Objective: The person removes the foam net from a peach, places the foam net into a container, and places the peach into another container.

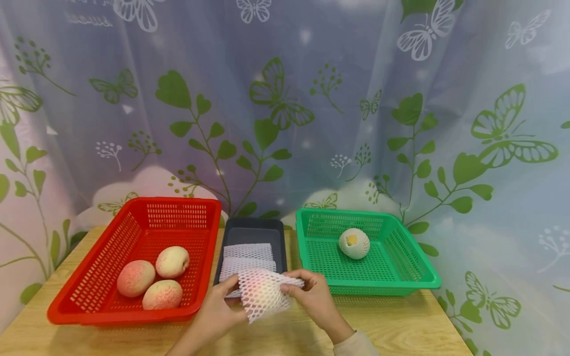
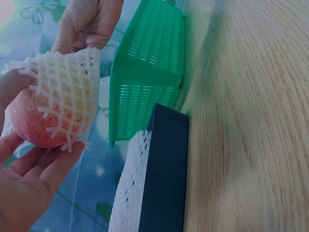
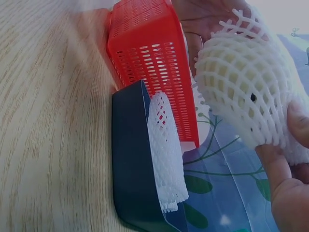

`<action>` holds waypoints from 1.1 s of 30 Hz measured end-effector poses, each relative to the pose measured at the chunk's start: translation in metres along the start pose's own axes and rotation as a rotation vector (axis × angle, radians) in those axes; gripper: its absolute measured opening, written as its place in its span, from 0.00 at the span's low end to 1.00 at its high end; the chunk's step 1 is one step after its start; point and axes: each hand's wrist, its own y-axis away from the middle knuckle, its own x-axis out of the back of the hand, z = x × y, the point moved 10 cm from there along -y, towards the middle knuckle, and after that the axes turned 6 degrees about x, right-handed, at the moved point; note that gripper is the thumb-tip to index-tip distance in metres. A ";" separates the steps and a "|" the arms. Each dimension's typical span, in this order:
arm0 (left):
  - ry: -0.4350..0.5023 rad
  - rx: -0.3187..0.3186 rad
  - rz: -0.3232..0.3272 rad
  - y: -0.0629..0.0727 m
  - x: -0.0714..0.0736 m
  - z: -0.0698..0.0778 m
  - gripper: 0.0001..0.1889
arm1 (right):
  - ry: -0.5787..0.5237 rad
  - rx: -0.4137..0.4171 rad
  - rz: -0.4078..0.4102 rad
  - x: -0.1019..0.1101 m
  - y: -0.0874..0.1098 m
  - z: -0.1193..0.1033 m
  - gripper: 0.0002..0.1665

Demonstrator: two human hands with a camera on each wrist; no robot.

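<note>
A peach (image 2: 34,118) with red-speckled skin sits partly inside a white foam net sleeve (image 1: 262,299), above the table's front. My left hand (image 1: 218,309) grips the peach from the left, its fingers and thumb around the bare red end in the left wrist view. With thumb and fingers, my right hand (image 1: 315,300) pinches the gathered right end of the sleeve. Behind the hands, a dark tray (image 1: 278,242) contains several flat foam net sleeves (image 1: 247,251).
On the left stands a red basket (image 1: 202,257) with three bare peaches (image 1: 135,278). A green basket (image 1: 378,287) on the right contains one netted peach (image 1: 355,249). Both stand on the wooden table (image 1: 401,321), with a patterned curtain (image 1: 285,163) behind.
</note>
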 end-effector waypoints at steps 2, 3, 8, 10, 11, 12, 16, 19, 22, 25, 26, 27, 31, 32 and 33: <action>0.012 0.015 0.016 0.000 0.003 -0.001 0.28 | 0.002 0.004 0.003 0.000 0.000 0.000 0.16; 0.019 0.023 0.025 0.000 0.005 -0.001 0.29 | 0.002 0.008 0.005 0.000 -0.001 0.000 0.16; 0.055 0.084 0.044 0.000 0.012 -0.006 0.31 | 0.014 0.018 0.008 0.001 -0.001 0.000 0.16; 0.065 0.119 0.045 0.000 0.015 -0.008 0.32 | 0.028 0.008 0.012 0.002 -0.002 0.001 0.15; 0.061 0.130 0.046 0.000 0.016 -0.009 0.33 | 0.036 0.002 0.014 0.002 -0.002 0.002 0.15; 0.058 0.143 0.051 0.000 0.018 -0.010 0.34 | 0.044 -0.004 0.016 0.002 -0.002 0.002 0.15; 0.047 0.159 0.063 0.000 0.024 -0.011 0.34 | 0.059 0.003 0.015 0.002 -0.003 0.001 0.14; 0.063 0.165 0.066 -0.001 0.029 -0.011 0.34 | 0.062 0.012 0.018 0.002 -0.004 -0.001 0.14; 0.060 0.175 0.073 -0.001 0.034 -0.012 0.34 | 0.076 -0.005 0.032 0.003 -0.005 0.001 0.14; 0.030 0.217 0.098 0.000 0.042 -0.015 0.35 | 0.106 -0.040 0.071 0.006 -0.007 0.004 0.14; 0.017 0.227 0.106 0.000 0.046 -0.016 0.35 | 0.110 -0.054 0.087 0.008 -0.007 0.005 0.14; -0.003 0.238 0.118 0.001 0.050 -0.018 0.35 | 0.110 -0.063 0.103 0.009 -0.008 0.006 0.14; -0.073 0.261 0.157 0.005 0.070 -0.021 0.34 | 0.101 -0.082 0.145 0.014 -0.010 0.008 0.13; -0.096 0.257 0.165 0.006 0.076 -0.021 0.34 | 0.097 -0.081 0.150 0.015 -0.010 0.008 0.14; -0.123 0.257 0.174 0.007 0.081 -0.021 0.34 | 0.096 -0.077 0.152 0.015 -0.011 0.008 0.14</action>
